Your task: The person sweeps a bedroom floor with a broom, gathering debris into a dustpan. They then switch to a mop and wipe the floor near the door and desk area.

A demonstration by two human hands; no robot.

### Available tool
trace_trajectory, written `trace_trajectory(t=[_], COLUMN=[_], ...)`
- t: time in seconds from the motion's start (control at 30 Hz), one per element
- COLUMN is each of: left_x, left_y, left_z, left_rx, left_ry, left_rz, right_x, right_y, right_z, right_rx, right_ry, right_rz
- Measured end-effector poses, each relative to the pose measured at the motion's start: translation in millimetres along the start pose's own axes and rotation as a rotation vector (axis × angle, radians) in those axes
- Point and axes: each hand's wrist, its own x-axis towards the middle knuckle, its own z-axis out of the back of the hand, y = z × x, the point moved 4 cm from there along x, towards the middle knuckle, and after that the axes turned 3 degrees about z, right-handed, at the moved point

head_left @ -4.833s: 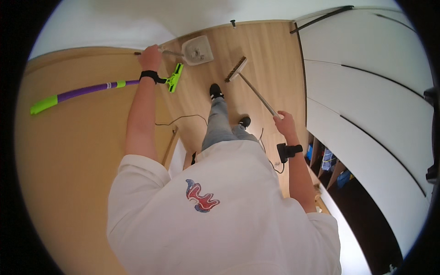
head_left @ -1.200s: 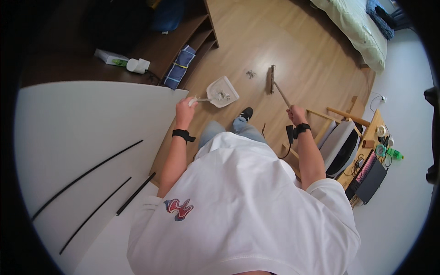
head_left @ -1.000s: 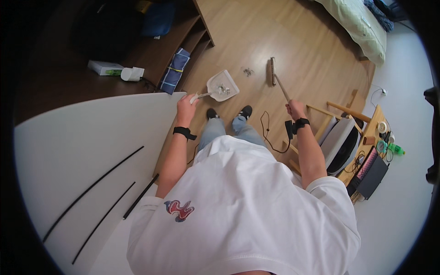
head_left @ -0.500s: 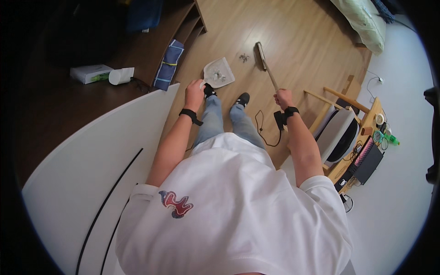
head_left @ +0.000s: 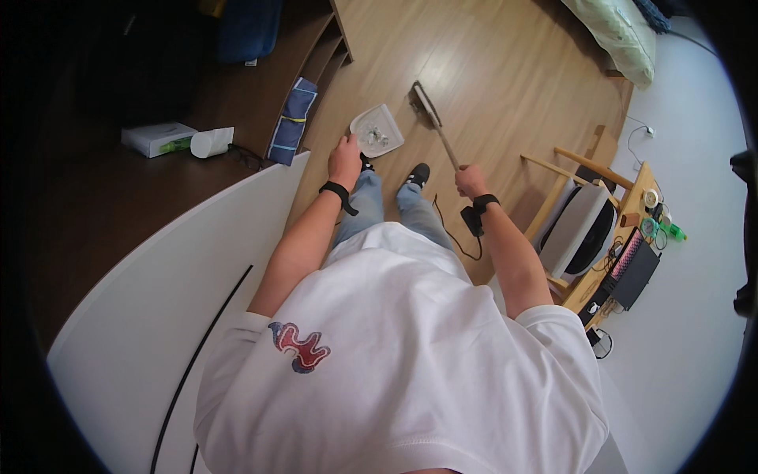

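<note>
Broom (head_left: 430,109) sits just right of the dustpan (head_left: 377,131), the fingers of your right hand (head_left: 472,182) wrapped round its pole. Your left hand (head_left: 345,163), at the dustpan's near edge, clasps its mostly hidden handle. Both should feel light, stiff; grip by the handles.

top: white T-shirt (head_left: 442,340), short loose sleeves (head_left: 557,320) | chest print (head_left: 300,347): red and blue, wavy shape, wearer's left | legs: faded blue jeans (head_left: 367,209) | feet: black shoes (head_left: 418,173), white markings | left wrist: black strap (head_left: 338,190), loose end | right wrist: black strap (head_left: 485,202), small black box (head_left: 473,222), thin dark cable (head_left: 480,248)
</note>
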Motion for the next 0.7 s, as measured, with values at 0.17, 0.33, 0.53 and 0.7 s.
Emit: trace_trajectory(t=[0.17, 0.33, 0.53, 0.7], left_x=[-2, 3, 11, 14], left_y=[4, 1, -1, 0], left_z=[1, -2, 3, 2], left_rx=[0.028, 0.071, 0.045, 0.074], left_ry=[-0.03, -0.017, -0.032, -0.073], left_rz=[-0.013, -0.011, -0.045, -0.101], right_x=[-14, -39, -45, -55], right_y=[8, 28, 32, 39], right_z=[-25, -32, -38, -46], right_rx=[0.016, -0.035, 0.035, 0.043], right_ry=[0.046, 0.127, 0.296, 0.341], right_rz=[0.011, 0.015, -0.009, 0.022])
